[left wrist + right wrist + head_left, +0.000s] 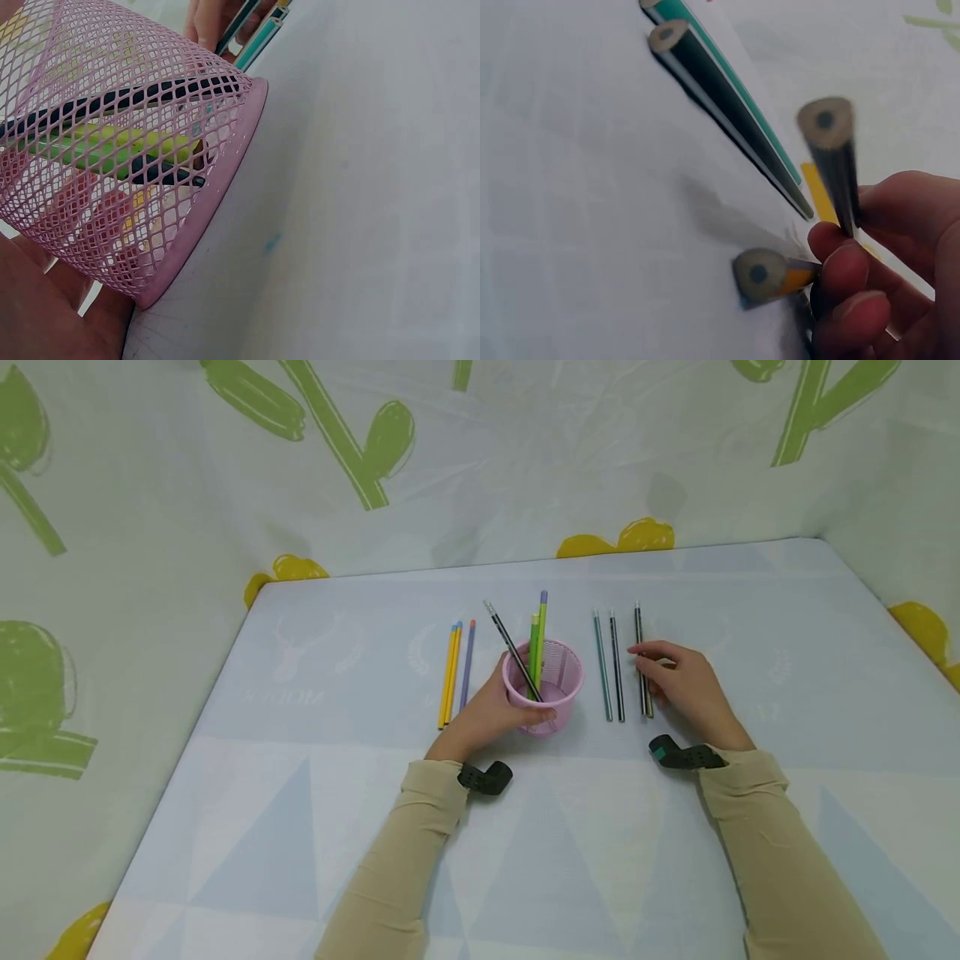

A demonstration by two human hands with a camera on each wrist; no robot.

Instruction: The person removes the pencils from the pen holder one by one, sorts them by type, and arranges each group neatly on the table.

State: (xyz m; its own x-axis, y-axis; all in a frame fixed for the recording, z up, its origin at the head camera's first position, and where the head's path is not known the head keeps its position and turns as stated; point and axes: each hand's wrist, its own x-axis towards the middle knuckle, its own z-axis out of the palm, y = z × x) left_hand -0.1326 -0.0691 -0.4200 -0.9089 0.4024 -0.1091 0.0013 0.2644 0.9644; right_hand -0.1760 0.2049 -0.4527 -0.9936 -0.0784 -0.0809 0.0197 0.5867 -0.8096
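My left hand (501, 703) grips a pink mesh cup (545, 681) from its left side; the palm (45, 315) shows beside the cup (112, 150) in the left wrist view. A black pencil (512, 647) and two green pencils (538, 639) stand in the cup. Right of it lie a teal pencil (602, 664) and a dark pencil (616, 664). My right hand (660, 672) pinches another dark pencil (832, 150), whose near end is lifted off the table. A pencil with a yellow band (765, 274) lies just under the fingers (847, 300).
Two yellow pencils (448, 675) and a purple one (467, 664) lie side by side left of the cup. The table (300, 777) has a pale blue patterned cover. Cloth walls with green and yellow prints close in the back and both sides.
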